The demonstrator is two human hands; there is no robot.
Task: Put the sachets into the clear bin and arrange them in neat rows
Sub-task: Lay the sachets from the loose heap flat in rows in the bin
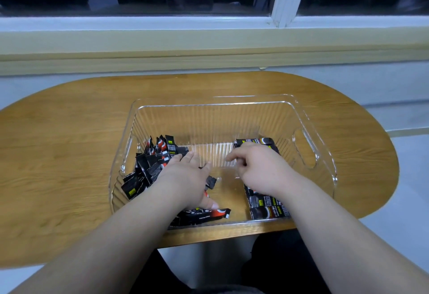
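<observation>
The clear bin stands in the middle of the wooden table. A loose heap of black sachets with red and white print fills its left side. A flat row of black sachets lies along its right side. My left hand rests flat on the heap, fingers straight and spread, thumb near a sachet at the front wall. My right hand hovers over the right row with fingers loosely curled, holding nothing that I can see. The bin's floor shows bare between the hands.
The oval wooden table ends just in front of the bin, with my dark-clothed lap below. A yellowish window sill and a dark window run behind the table. The bin has a handle cut-out in its right wall.
</observation>
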